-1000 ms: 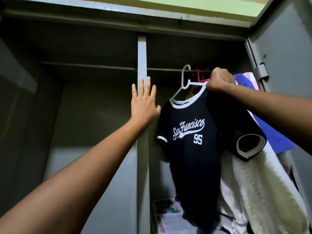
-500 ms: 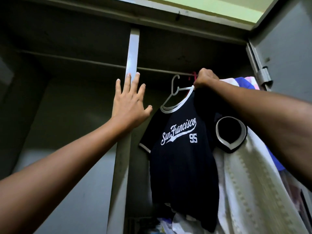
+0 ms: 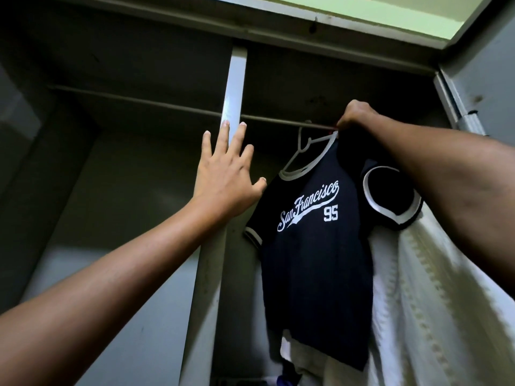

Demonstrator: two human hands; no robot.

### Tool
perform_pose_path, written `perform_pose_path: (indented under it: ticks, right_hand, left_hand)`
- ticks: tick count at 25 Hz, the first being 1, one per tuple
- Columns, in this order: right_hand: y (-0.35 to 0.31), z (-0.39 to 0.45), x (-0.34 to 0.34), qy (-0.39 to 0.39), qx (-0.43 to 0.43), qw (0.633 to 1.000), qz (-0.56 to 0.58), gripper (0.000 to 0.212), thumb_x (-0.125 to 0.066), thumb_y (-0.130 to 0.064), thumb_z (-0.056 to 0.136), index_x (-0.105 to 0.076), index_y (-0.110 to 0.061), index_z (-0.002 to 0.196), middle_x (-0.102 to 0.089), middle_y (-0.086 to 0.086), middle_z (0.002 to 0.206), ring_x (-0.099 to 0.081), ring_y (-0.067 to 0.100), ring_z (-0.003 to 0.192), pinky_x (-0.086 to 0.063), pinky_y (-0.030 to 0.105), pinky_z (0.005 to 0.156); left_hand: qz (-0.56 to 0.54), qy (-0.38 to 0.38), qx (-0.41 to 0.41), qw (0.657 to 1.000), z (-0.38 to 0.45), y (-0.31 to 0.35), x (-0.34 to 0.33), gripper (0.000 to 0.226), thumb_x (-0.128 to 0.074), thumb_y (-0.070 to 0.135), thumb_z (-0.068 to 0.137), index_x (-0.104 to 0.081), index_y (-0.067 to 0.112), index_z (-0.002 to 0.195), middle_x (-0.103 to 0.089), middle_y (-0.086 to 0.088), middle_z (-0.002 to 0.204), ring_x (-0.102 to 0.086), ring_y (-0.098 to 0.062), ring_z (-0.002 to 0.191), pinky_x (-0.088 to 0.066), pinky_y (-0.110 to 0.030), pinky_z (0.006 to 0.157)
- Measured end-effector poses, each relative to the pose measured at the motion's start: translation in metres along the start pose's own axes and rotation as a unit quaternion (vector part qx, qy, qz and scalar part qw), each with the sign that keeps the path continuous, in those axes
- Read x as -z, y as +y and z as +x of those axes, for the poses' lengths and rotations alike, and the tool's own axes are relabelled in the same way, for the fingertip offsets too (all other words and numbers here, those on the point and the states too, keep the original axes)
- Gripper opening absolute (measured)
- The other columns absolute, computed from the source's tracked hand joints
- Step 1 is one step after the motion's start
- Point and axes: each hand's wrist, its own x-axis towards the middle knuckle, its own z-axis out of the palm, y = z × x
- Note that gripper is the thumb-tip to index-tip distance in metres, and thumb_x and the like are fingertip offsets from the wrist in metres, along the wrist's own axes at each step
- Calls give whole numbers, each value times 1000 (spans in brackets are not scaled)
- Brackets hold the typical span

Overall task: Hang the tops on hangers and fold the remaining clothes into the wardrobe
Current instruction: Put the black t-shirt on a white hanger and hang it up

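My left hand (image 3: pixel 227 179) lies flat, fingers straight and spread, against the wardrobe post (image 3: pixel 232 101). My right hand (image 3: pixel 355 115), at two o'clock, is clenched on the hanger (image 3: pixel 306 144) at the tee's (image 3: pixel 315 246) shoulder, just under the rail (image 3: pixel 167 105). The navy tee hangs inside the wardrobe, white-trimmed, reading "San Francisco 95", beside a white garment (image 3: pixel 434 316) at four o'clock.

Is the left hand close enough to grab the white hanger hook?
Probably yes. The left hand rests flat on the wardrobe post, and only open space lies between it and the white hanger hook.
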Motion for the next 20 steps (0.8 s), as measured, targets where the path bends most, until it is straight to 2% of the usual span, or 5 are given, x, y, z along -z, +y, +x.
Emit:
perform_pose_path:
  ticks: [3, 7, 9, 12, 20]
  right_hand:
    - [3, 7, 3, 12, -4, 1000, -3, 33, -69, -20, 83, -61, -6, 112, -60, 15, 115, -58, 27, 109, -47, 34, 80]
    - [7, 4, 8, 13, -9, 1000, -7, 34, -69, -19, 82, -61, -5, 112, -56, 14, 101, -58, 25, 98, -42, 32, 72]
    - [13, 1, 11, 19, -19, 1000, -4, 35, -69, -20, 82, -61, -4, 113, -59, 15, 108, -59, 26, 102, -43, 32, 73]
    - [25, -4, 18, 44, -47, 998, 3, 38, -69, -21, 82, -61, -4, 115, -60, 16, 120, -58, 28, 112, -47, 34, 84]
    - [32, -25, 22, 63, -69, 996, -3, 33, -69, -15, 82, -63, -3, 112, -62, 14, 117, -60, 27, 110, -48, 31, 84]
  left_hand:
    - [-9, 3, 5, 1000, 0, 0, -1, 65, -34, 55, 92, -27, 18, 145, 7, -5, 158, 14, -27, 144, 4, -50, 115]
    - [-11, -1, 4, 1000, 1, -1, 0, 65, -35, 54, 92, -28, 18, 145, 7, -6, 158, 14, -27, 144, 4, -50, 115]
    - [-9, -6, 5, 1000, 1, -1, 0, 65, -35, 54, 93, -27, 18, 146, 7, -5, 158, 14, -27, 144, 4, -50, 115]
    - [-9, -7, 10, 1000, -1, 0, 0, 65, -35, 54, 92, -27, 18, 146, 8, -5, 158, 14, -26, 144, 3, -50, 115]
    - [-8, -16, 7, 1000, 0, -2, 3, 65, -36, 54, 92, -27, 17, 146, 8, -6, 158, 15, -28, 144, 1, -51, 115]
